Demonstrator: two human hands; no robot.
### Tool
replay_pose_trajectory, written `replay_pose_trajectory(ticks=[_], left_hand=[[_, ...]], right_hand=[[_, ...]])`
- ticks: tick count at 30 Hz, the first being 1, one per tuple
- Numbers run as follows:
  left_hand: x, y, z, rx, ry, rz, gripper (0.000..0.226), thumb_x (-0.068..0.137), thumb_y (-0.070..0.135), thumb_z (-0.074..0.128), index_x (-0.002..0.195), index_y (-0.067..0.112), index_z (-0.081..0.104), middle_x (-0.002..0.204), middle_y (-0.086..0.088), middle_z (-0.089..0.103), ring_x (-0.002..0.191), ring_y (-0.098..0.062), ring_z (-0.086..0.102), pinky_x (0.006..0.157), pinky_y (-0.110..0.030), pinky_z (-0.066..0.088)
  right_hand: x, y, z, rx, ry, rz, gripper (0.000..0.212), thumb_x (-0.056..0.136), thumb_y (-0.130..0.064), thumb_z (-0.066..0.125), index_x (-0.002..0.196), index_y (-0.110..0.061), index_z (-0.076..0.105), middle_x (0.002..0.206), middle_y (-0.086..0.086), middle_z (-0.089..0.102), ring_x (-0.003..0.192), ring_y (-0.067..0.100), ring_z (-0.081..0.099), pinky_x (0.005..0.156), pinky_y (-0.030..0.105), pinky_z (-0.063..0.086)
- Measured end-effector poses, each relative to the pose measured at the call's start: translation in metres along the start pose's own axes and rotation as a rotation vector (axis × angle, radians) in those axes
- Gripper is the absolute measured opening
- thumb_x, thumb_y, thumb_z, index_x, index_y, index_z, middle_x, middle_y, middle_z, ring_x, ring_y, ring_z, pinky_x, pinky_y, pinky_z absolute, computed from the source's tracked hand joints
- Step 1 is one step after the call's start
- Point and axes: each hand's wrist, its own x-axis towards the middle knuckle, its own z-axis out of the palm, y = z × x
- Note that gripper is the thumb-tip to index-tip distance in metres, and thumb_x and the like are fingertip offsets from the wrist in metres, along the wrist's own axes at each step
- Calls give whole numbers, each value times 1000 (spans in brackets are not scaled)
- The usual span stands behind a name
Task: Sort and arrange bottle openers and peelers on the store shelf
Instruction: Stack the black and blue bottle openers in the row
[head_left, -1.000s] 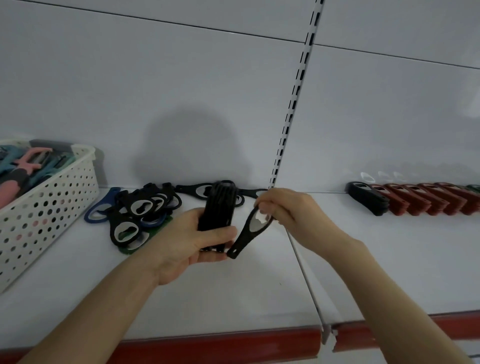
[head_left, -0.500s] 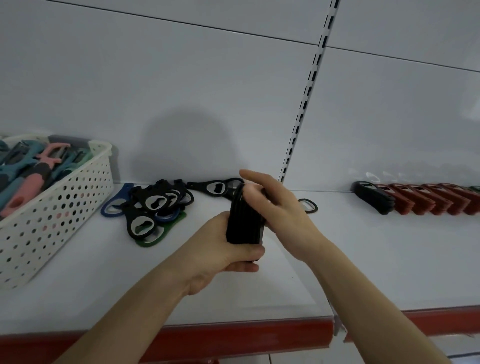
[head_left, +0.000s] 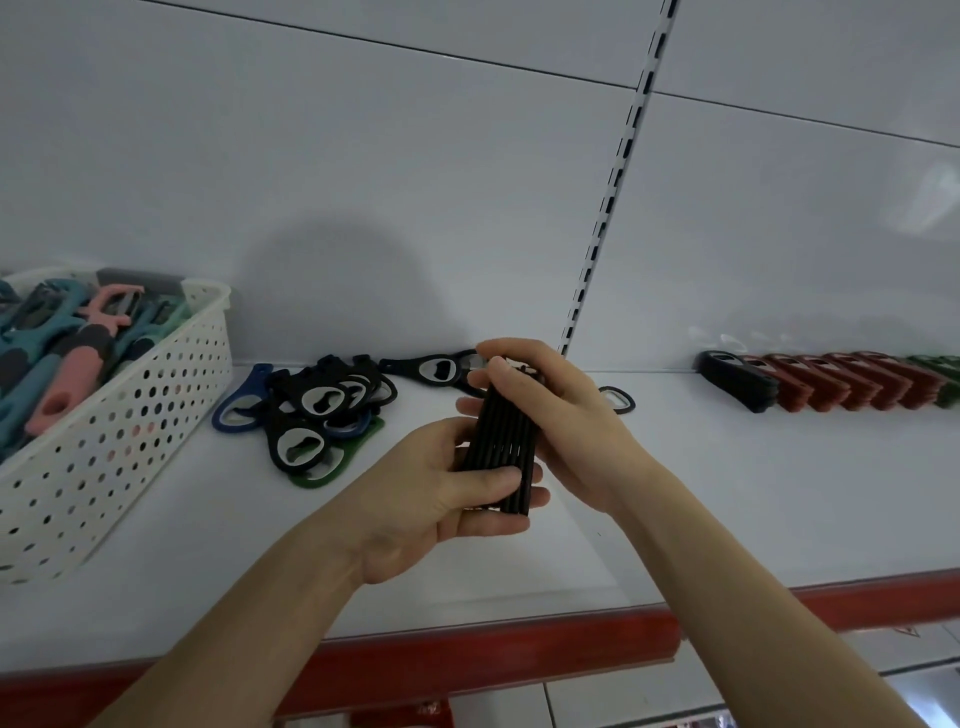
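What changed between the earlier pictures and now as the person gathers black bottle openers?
The right hand brought its single black opener leftward onto the stack of black openers in the left hand; both hands now clasp the stack. The loose pile, white basket and lined-up row stayed put.

1. Stack of matt black plastic bottle openers (head_left: 500, 451), ribbed along the edges.
2. Loose black, blue and green plastic openers (head_left: 311, 415) with pale metal inserts.
3. White perforated plastic basket (head_left: 111, 441), smooth.
4. White shelf board (head_left: 779, 493), smooth, slightly glossy; red glossy front strip (head_left: 493, 649).
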Motion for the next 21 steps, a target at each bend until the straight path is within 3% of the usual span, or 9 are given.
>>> replay_pose_trajectory(ticks=[6, 12, 16, 21], left_hand=[[-7, 4, -5, 68, -90, -19, 30, 85, 0, 56, 113, 12, 52, 96, -14, 70, 90, -25, 69, 68, -26, 57], [-12, 5, -10, 58, -73, -5, 28, 73, 5, 64, 100, 9, 61, 96, -12, 70, 89, -23, 69, 69, -29, 58], [-14, 1, -12, 81, -56, 10, 21, 82, -3, 59, 101, 8, 61, 87, -7, 71, 85, -19, 70, 66, -26, 56], [-18, -2, -12, 100, -89, 28, 23, 84, -4, 57, 101, 10, 61, 85, -5, 71, 85, -15, 69, 67, -23, 55]], right_hand=[[-2, -7, 7, 40, -8, -17, 15, 89, -11, 56, 95, -19, 66, 103, 10, 62, 89, 17, 66, 79, 30, 56], [-8, -2, 15, 38, -34, -4, 17, 74, -24, 63, 91, -21, 64, 103, 2, 63, 94, 19, 66, 84, 34, 55], [-11, -2, 19, 17, -12, -2, 11, 88, -8, 56, 87, -18, 61, 104, 3, 61, 92, 18, 66, 84, 33, 54], [-15, -3, 24, -35, 33, -17, 11, 88, -9, 57, 86, -19, 61, 95, -1, 61, 87, 14, 65, 82, 29, 54]])
